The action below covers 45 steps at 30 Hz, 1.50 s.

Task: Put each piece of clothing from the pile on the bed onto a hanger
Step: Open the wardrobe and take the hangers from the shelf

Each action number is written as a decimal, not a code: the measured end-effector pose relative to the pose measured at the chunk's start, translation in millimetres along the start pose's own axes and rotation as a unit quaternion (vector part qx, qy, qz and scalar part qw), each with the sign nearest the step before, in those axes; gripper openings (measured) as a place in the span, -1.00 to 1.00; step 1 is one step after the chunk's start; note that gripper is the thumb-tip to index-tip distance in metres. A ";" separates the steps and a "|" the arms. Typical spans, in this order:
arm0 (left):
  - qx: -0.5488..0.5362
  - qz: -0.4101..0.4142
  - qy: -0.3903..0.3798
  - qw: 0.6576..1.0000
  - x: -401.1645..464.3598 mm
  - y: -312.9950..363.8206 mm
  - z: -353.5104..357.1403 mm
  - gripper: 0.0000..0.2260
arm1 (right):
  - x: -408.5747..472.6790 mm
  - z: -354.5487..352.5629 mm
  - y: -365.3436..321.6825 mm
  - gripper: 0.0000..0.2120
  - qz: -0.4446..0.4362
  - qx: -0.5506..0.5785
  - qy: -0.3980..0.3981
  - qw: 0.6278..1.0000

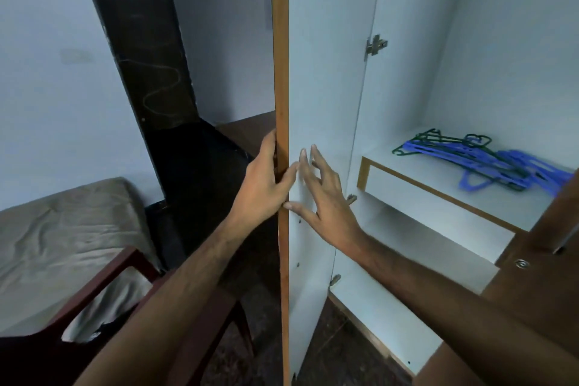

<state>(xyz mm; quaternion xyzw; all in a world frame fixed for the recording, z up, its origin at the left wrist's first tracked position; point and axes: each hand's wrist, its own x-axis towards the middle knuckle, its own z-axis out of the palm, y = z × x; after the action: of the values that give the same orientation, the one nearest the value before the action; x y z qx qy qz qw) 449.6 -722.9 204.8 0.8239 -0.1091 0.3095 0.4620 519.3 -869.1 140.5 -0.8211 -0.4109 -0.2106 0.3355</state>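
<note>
white wardrobe shelf (438, 178) carries heap of blue and green hangers (479, 157); bed (62, 229) under beige sheet.

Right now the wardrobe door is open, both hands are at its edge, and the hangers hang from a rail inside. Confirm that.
Not quite. The head view shows the hangers lying in a heap on a shelf, not hanging. The rest holds: left hand and right hand at the open door.
</note>
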 end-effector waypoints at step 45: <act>-0.121 0.037 -0.327 0.936 66.1 75.7 406.2 -0.39 | -213.1 -289.0 224.3 -0.41 0.339 -0.279 0.283 0.853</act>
<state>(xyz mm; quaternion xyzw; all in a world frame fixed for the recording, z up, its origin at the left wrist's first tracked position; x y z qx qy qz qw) 632.4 -1094.1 142.8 0.8128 -0.3214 0.0241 0.4853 559.9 -1290.2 121.5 -0.8736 0.0812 -0.4127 0.2445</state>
